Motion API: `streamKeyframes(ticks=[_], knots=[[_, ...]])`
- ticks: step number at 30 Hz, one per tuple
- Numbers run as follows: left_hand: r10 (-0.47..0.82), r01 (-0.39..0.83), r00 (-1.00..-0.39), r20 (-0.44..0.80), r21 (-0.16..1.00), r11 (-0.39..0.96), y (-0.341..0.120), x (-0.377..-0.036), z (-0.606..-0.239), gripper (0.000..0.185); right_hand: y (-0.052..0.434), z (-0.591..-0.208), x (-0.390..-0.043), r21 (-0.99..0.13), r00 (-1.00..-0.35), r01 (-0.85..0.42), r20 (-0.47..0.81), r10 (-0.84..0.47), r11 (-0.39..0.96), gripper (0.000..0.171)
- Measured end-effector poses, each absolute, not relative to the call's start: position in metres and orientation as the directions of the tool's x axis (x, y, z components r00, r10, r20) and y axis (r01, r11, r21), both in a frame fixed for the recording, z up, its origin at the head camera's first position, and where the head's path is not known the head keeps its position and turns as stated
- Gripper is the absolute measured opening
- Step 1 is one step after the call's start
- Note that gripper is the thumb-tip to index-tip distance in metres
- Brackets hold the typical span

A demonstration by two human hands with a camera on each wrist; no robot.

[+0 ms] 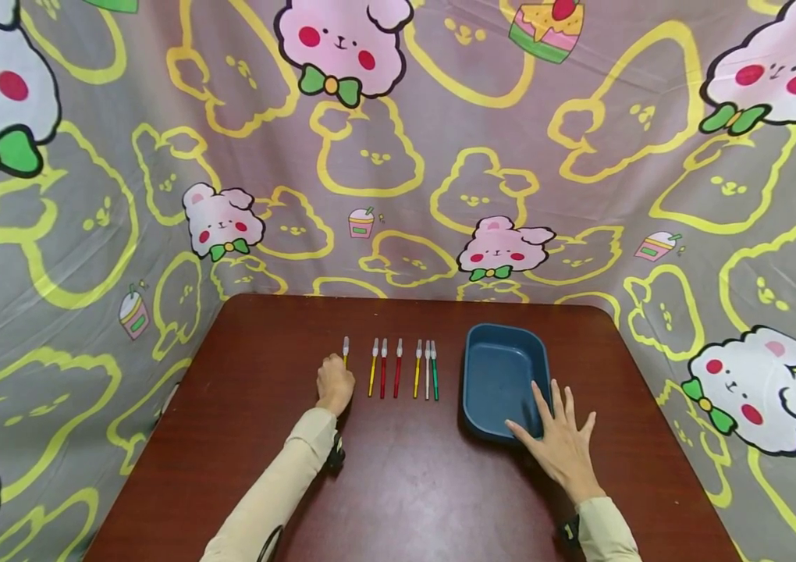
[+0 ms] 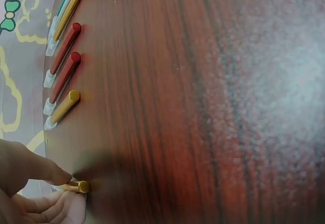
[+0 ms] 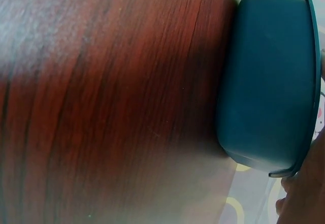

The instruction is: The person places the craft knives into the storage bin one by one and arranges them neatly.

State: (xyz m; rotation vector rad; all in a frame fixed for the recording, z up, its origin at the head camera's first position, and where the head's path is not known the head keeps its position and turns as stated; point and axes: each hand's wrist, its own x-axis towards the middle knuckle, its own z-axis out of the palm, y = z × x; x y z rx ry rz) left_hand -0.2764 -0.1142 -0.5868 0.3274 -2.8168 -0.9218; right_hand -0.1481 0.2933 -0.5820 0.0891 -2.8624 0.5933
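Observation:
Several pens lie side by side on the dark wooden table. My left hand pinches the leftmost one, a yellow pen with a white cap. In the left wrist view, thumb and fingers close on this yellow pen near its end. To its right lie a yellow pen, two red pens, another yellow, a white and a green pen. My right hand lies flat with fingers spread on the near right corner of a dark blue tray.
The tray holds nothing and stands right of the pen row. A patterned cloth with bears hangs around the table on three sides. Bare wood stretches between my arms toward the near edge.

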Motion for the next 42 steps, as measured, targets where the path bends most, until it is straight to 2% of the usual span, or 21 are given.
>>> streamKeyframes(ticks=[6,12,14,17,21,26,42], knots=[[-0.242,-0.118,-0.964,0.114,0.631,0.766,-0.117,-0.274,-0.587,0.004,0.293,-0.583,-0.146,-0.4,-0.976,-0.101,0.219,-0.012,0.911,0.095],[-0.251,-0.1,-0.959,0.13,0.673,0.733,-0.119,-0.27,-0.589,0.031,0.292,-0.584,-0.144,-0.4,-0.978,-0.095,0.209,-0.01,0.911,0.096],[-0.262,-0.098,-0.956,0.136,0.691,0.716,-0.119,-0.269,-0.59,0.034,0.292,-0.584,-0.144,-0.402,-0.978,-0.097,0.208,-0.012,0.91,0.096],[-0.286,-0.086,-0.944,0.165,0.713,0.696,-0.118,-0.266,-0.59,0.026,0.293,-0.584,-0.145,-0.406,-0.977,-0.102,0.212,-0.015,0.908,0.096],[-0.316,-0.079,-0.931,0.185,0.74,0.667,-0.117,-0.264,-0.59,0.002,0.293,-0.583,-0.147,-0.403,-0.977,-0.102,0.212,-0.016,0.909,0.095],[-0.333,-0.094,-0.929,0.164,0.764,0.638,-0.116,-0.264,-0.588,0.012,0.294,-0.582,-0.147,-0.411,-0.977,-0.102,0.213,-0.013,0.906,0.095],[-0.325,-0.135,-0.944,0.059,0.83,0.542,-0.099,-0.263,-0.562,0.019,0.293,-0.581,-0.147,-0.403,-0.976,-0.106,0.218,-0.017,0.909,0.096]])
